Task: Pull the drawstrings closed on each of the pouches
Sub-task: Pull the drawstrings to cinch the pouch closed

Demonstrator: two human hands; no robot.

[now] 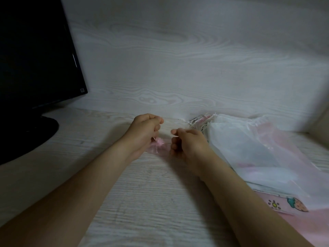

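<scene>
Desk (142, 202), pouch (157, 146) btwn left hand (144, 129), right hand (188, 145)

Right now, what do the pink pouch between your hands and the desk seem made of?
The pink pouch looks like sheer, gauzy fabric, perhaps organza: the desk shows through it. The desk looks like matt pale wood-grain laminate, judging by its flat, regular grain.

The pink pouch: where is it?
Head view, centre: the pink pouch is between left hand and right hand, left of the pouch pile on the desk.
</scene>
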